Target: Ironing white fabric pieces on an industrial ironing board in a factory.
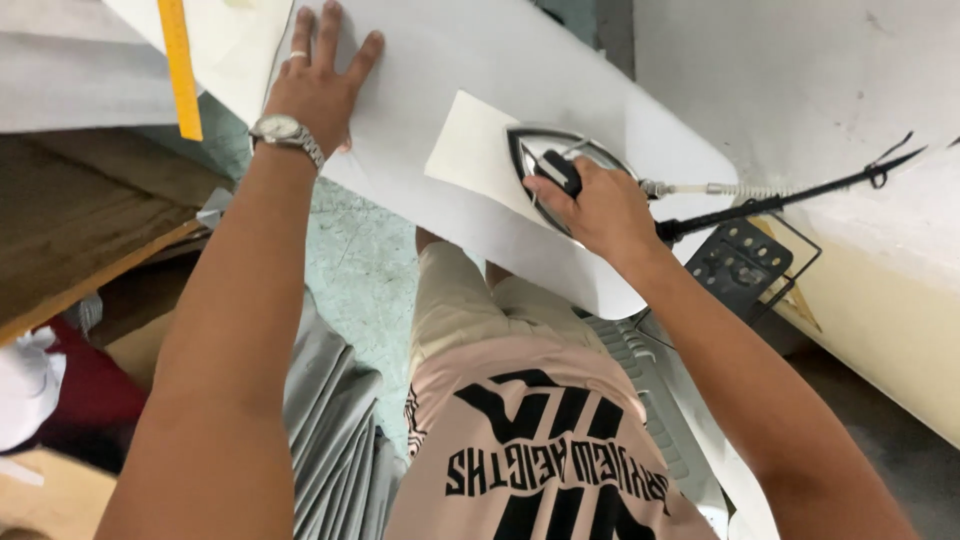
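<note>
My right hand (598, 208) grips the black handle of a steel iron (540, 150). The iron rests on a cream fabric piece (472, 152) that lies on the white padded ironing board (470, 60). My left hand (318, 82), with a wristwatch and a ring, lies flat with spread fingers on the board's white cover, to the left of the fabric piece.
A yellow ruler (181, 70) lies at the upper left on pale sheets. A black iron rest (738, 262) and a hose with cable (760, 195) sit right of the board. Grey cloth (330, 430) hangs below, over a green floor (365, 270). A wooden bench (80, 230) stands left.
</note>
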